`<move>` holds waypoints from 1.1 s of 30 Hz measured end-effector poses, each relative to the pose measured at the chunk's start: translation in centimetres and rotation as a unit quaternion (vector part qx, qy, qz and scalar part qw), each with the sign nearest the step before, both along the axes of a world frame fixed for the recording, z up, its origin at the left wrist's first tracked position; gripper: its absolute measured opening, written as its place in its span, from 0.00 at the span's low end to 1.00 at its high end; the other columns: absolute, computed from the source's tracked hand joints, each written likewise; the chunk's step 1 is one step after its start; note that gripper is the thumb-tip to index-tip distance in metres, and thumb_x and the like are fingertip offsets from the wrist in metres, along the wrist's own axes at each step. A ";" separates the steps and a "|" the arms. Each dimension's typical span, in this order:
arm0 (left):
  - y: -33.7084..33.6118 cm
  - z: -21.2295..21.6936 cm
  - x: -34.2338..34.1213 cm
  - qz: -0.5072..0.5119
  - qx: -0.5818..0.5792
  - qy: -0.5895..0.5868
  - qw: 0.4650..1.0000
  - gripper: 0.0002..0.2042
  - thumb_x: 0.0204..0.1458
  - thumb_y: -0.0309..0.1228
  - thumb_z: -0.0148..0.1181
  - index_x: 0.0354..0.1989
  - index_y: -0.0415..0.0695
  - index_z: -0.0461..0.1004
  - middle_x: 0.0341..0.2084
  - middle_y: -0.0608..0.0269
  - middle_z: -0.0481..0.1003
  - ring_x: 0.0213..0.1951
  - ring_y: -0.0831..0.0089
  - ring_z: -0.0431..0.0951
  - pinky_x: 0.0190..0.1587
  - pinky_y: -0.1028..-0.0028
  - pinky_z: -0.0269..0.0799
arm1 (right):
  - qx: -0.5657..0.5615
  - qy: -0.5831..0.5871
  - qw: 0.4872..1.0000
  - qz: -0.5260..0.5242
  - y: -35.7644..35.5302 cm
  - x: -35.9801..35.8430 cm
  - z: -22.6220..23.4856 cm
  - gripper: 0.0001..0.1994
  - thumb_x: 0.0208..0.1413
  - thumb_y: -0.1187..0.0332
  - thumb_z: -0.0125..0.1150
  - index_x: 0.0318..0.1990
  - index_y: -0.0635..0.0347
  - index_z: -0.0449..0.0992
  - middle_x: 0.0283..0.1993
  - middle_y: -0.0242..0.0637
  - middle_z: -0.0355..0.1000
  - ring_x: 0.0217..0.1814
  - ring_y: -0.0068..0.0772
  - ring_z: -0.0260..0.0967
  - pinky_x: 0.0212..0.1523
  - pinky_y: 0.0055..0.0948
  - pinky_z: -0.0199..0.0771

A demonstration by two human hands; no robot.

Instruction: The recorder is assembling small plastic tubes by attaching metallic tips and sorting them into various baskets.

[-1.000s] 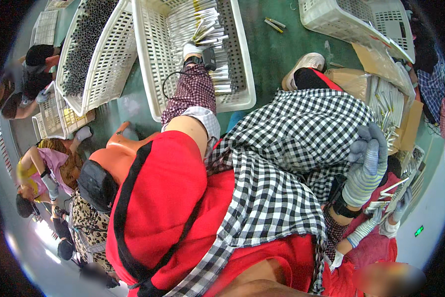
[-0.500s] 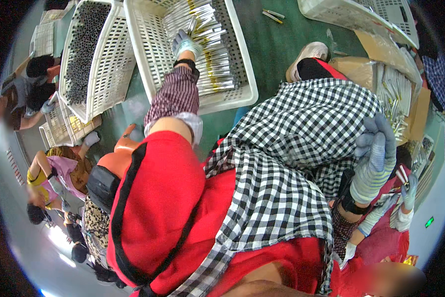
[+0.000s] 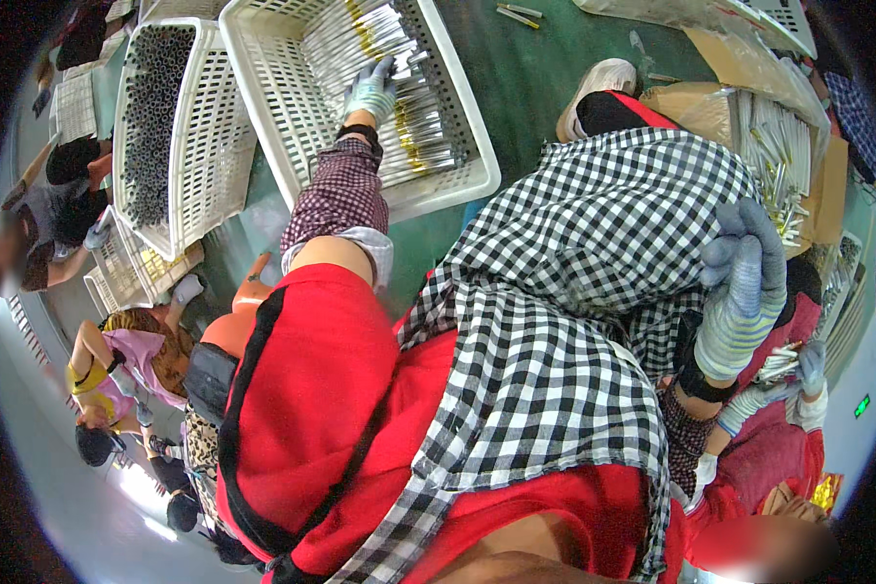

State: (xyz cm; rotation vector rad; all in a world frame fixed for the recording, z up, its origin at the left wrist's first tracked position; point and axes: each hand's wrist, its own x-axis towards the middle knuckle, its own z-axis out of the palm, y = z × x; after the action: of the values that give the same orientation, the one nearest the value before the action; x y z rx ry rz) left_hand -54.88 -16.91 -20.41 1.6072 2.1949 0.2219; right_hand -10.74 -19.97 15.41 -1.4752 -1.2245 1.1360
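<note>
My left hand, in a pale knit glove with grey fingertips, reaches into a white plastic basket. Its fingers lie stretched over a layer of slim silvery tubes with yellow bands, and no tube stands out in its grasp. My right hand, gloved alike, is held up beside the black-and-white checked apron over my lap. Its fingers are bent in and closed. Whatever they may hold is hidden.
Left of my basket stands a white crate packed with dark round tubes. Loose tubes lie on the green surface. At right is a cardboard box with more tubes. Several co-workers sit on both sides.
My left hand has shifted slightly right and down on the tubes; the tube that stuck up by its fingers no longer shows. My right hand stays bent. The co-worker at right now has several tubes.
</note>
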 end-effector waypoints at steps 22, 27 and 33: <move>1.1 -5.7 -2.8 0.026 0.063 -0.219 0.973 0.19 0.53 0.35 0.56 0.54 0.48 0.68 0.50 0.45 0.65 0.50 0.51 0.68 0.52 0.61 0.65 | 0.021 -0.008 1.000 0.000 -0.1 0.4 -0.6 0.14 0.58 0.69 0.52 0.50 0.65 0.71 0.40 0.43 0.74 0.25 0.14 0.67 0.23 0.09 0.62; 1.2 3.6 6.1 -0.169 0.039 0.129 0.976 0.25 0.48 0.48 0.56 0.56 0.60 0.65 0.60 0.61 0.58 0.63 0.58 0.52 0.62 0.46 0.43 | 0.018 -0.021 1.000 -0.013 -0.7 0.0 -0.8 0.14 0.57 0.70 0.53 0.49 0.65 0.71 0.40 0.43 0.75 0.25 0.15 0.68 0.22 0.10 0.63; 3.8 1.9 4.9 -0.268 0.036 0.250 0.930 0.15 0.52 0.39 0.49 0.46 0.51 0.74 0.50 0.66 0.69 0.61 0.64 0.57 0.62 0.48 0.44 | 0.022 -0.021 0.999 -0.013 -0.6 0.0 -0.7 0.13 0.56 0.70 0.54 0.48 0.63 0.73 0.39 0.42 0.75 0.26 0.16 0.68 0.22 0.11 0.65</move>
State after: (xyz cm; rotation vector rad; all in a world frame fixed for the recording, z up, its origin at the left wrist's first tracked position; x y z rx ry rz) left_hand -50.02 -13.10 -18.47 2.4418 1.9731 -0.3041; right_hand -10.69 -20.56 14.75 -1.4852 -1.2467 1.0593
